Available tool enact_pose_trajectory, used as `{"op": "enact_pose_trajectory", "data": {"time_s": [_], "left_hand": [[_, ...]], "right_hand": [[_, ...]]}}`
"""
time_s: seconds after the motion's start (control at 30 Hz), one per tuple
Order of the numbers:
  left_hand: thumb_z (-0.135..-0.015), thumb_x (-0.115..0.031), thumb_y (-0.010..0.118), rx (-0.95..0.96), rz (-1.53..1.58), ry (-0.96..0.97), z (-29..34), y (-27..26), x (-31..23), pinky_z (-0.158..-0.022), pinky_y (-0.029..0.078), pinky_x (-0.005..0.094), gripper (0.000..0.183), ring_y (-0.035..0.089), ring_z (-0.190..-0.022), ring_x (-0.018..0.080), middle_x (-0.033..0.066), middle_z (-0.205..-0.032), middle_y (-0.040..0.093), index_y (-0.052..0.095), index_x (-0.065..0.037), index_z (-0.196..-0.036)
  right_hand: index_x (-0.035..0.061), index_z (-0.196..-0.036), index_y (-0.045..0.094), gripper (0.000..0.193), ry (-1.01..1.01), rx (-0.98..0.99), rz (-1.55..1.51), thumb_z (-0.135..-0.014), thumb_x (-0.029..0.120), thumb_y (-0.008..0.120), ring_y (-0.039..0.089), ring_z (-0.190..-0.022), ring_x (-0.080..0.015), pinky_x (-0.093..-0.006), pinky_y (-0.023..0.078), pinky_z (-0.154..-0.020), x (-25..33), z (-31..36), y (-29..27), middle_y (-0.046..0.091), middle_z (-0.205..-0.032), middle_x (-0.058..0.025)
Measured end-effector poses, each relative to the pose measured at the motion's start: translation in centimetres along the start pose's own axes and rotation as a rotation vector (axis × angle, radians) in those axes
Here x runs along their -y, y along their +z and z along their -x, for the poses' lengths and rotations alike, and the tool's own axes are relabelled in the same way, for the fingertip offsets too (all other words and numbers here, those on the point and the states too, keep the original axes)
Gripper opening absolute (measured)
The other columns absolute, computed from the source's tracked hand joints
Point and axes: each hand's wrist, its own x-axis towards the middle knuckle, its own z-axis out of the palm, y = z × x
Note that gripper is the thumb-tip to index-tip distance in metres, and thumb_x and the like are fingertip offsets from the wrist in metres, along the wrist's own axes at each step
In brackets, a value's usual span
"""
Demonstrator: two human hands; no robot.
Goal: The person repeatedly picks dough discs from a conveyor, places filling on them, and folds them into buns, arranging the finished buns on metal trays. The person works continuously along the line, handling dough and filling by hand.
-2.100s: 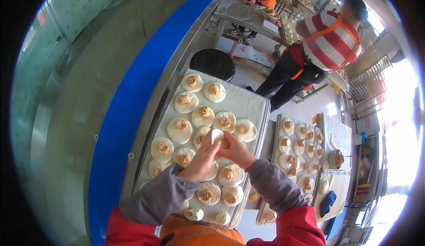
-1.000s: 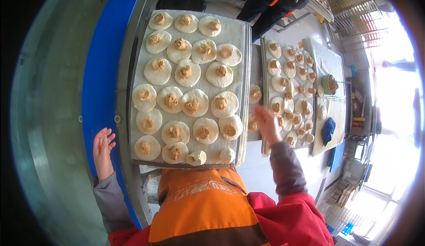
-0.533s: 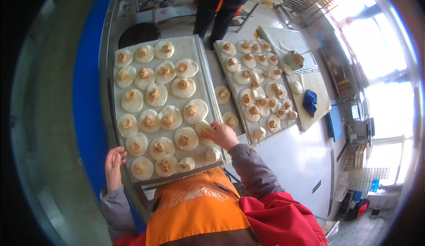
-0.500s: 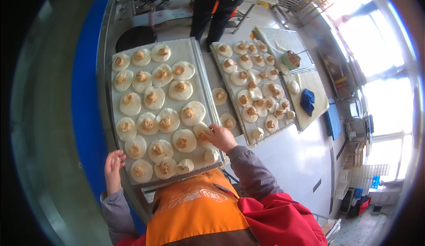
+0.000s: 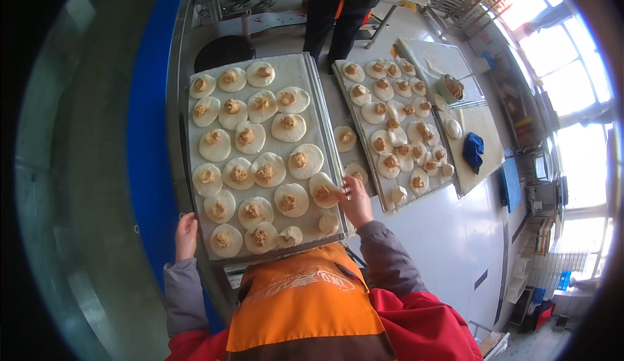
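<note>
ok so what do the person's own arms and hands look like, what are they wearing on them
Both the left hand and the right hand are bare, without gloves. The forearms are covered in plain grey fabric, the left grey sleeve and right grey sleeve both looking loose and creased. Further up, red cloth covers the arms.

Left hand (image 5: 186,234): loosely curled | Right hand (image 5: 355,203): half-curled | 2 forearms (image 5: 389,257): extended forward

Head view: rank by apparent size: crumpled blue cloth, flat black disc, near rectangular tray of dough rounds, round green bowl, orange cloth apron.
1. Near tray
2. Orange apron
3. Black disc
4. Blue cloth and green bowl: too alike to rank
</note>
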Motion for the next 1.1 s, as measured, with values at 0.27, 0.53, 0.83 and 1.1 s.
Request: {"op": "enact_pose_trajectory", "data": {"time_s": [0.27,0.53,0.83,1.1], "left_hand": [[-0.090,-0.005,0.064,-0.219,-0.282,0.263,1.0,2.0,-0.1,-0.079,0.054,0.0342,0.015,0.068,-0.086,0.0227,0.0112,-0.094,0.070,0.064,-0.005,-0.105],[-0.083,-0.012,0.073,-0.229,-0.312,0.257,0.8,2.4,-1.0,-0.069,0.052,0.0416,0.014,0.067,-0.079,0.0306,0.0117,-0.081,0.067,0.063,-0.008,-0.091],[-0.086,-0.003,0.068,-0.070,-0.108,0.163,1.1,1.7,-0.1,-0.071,0.052,0.0336,0.009,0.064,-0.077,0.0221,0.0099,-0.087,0.064,0.062,-0.004,-0.094],[-0.082,0.002,0.070,-0.092,-0.228,0.311,2.0,1.8,-1.2,-0.070,0.050,0.0329,0.017,0.061,-0.076,0.0216,0.0095,-0.091,0.060,0.061,-0.003,-0.096]], "right_hand": [[0.0042,-0.085,0.074,0.018,0.165,0.134,0.069,-0.084,0.022,0.070,0.069,-0.076,-0.0347,-0.0425,0.054,-0.071,-3.0,5.6,-0.5,0.071,-0.082,-0.0179],[0.0056,-0.088,0.073,0.020,0.182,0.207,0.310,-0.078,0.022,0.076,0.070,-0.081,-0.0340,-0.0424,0.056,-0.075,-2.0,4.2,-0.7,0.072,-0.086,-0.0150],[0.0040,-0.128,0.061,0.038,-0.175,0.120,0.231,-0.093,0.017,0.062,0.066,-0.100,-0.0379,-0.0432,0.053,-0.086,-0.7,-0.5,-0.6,0.068,-0.110,-0.0177],[0.0033,-0.116,0.066,0.036,0.327,0.315,-0.281,-0.084,0.017,0.077,0.066,-0.079,-0.0145,-0.0298,0.054,-0.072,-2.2,-3.1,1.3,0.069,-0.091,-0.0070]]}}
